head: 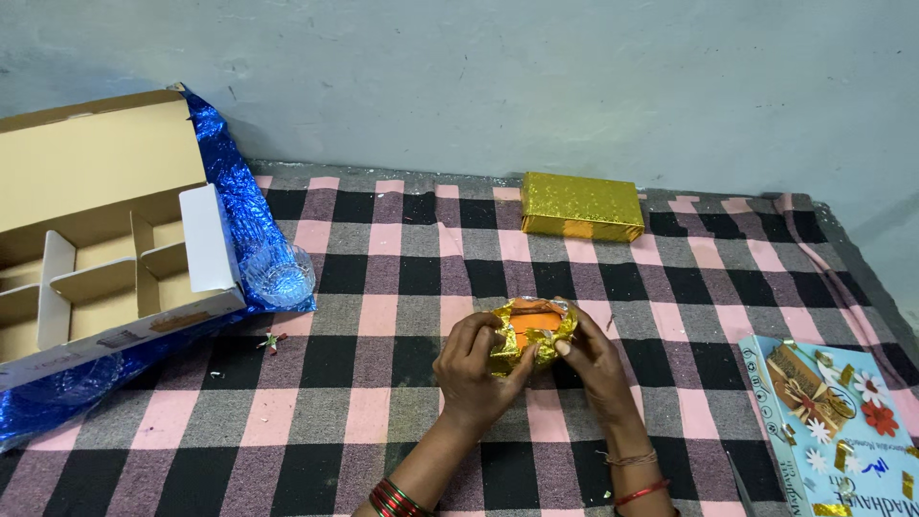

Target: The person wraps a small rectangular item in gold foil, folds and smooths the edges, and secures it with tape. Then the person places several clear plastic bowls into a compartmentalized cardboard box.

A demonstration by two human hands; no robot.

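A small orange box (pixel 532 321) sits half wrapped in crinkled gold foil paper (pixel 510 353) on the chequered cloth (pixel 383 287). My left hand (pixel 476 369) pinches the foil at the box's near left side. Pressing folded foil against the near right side is my right hand (pixel 593 362). Both hands grip the foil around the box. The box's orange top still shows between the foil edges.
A finished gold-wrapped box (pixel 581 206) lies at the back. An open cardboard box with dividers (pixel 96 239) rests on blue foil (pixel 235 191) at the left, a clear glass bowl (pixel 278 275) beside it. A decorated blue card (pixel 828 421) lies at the right.
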